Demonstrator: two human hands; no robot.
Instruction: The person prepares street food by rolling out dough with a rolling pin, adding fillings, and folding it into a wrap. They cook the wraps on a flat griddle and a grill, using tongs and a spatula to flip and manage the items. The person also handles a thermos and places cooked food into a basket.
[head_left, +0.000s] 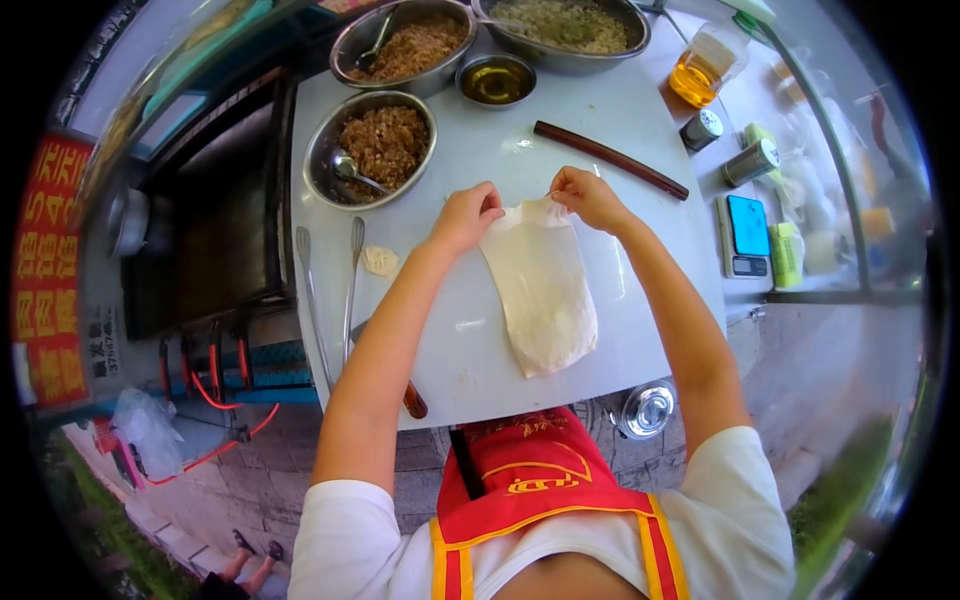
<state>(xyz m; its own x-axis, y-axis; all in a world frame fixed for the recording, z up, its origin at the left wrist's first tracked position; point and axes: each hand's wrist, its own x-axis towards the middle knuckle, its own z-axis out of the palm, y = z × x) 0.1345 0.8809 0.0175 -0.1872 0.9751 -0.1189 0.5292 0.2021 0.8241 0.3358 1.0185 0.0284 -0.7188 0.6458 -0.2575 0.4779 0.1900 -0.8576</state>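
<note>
A long flattened sheet of white dough (544, 292) lies on the pale worktop (637, 322), running from its far end down towards me. My left hand (474, 214) pinches the far left corner of the sheet between thumb and fingers. At the far right corner, my right hand (589, 199) grips the dough the same way. The far edge is gathered between both hands, and the near end looks thicker and lumpy. A dark wooden rolling pin (611, 160) rests beyond my right hand. Left of my left forearm sits a small scrap of dough (381, 260).
Bowls of meat filling (384, 142), more filling (420, 49), chopped greens (562, 26) and oil (496, 81) stand at the back. Two metal tongs or rods (352, 285) and a wooden handle (414, 401) lie left. A digital scale (745, 236) is right; a black griddle (210, 217) adjoins left.
</note>
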